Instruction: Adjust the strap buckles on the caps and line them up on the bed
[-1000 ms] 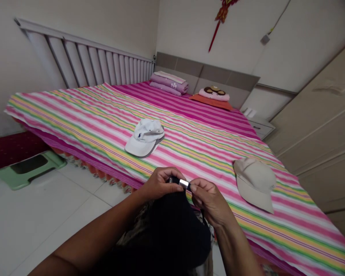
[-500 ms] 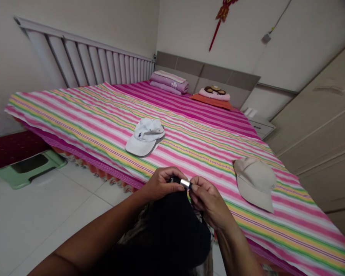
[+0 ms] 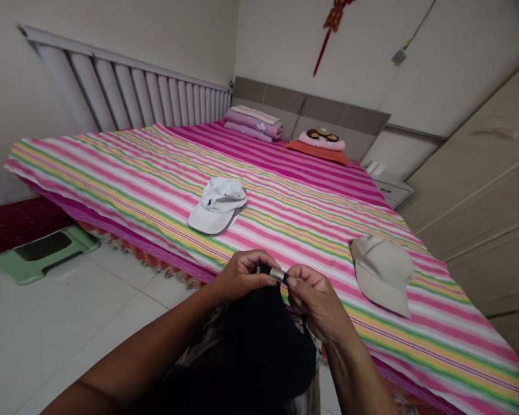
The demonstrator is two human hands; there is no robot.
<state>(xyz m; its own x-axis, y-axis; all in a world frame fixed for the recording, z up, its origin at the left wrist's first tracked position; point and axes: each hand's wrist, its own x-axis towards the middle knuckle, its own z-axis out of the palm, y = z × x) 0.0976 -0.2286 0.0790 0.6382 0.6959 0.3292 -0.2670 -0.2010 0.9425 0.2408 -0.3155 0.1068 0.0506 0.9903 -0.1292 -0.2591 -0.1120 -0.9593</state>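
Striped bedspread (image 3: pixel 285 230); hands (image 3: pixel 242 278) (image 3: pixel 315 300) on metal-clasped strap (image 3: pixel 278 275)

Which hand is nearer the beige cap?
Right: the right hand is left of the beige cap, not touching it; the left hand is farther left.

- Bed (image 3: pixel 281 196): a multicolour striped sheet (image 3: pixel 112 167) covers its near part, a magenta striped cover (image 3: pixel 216 136) its far part.
- On the sheet: a white cap (image 3: pixel 220 202) near the middle; a beige cap (image 3: pixel 383 268) nearer, to the right.
- On the cover, far end: folded purple bedding (image 3: pixel 255 124) left, an orange cloth (image 3: pixel 313 152) right.
- Tiled floor (image 3: pixel 78 314), left: a green stool (image 3: pixel 64 254).
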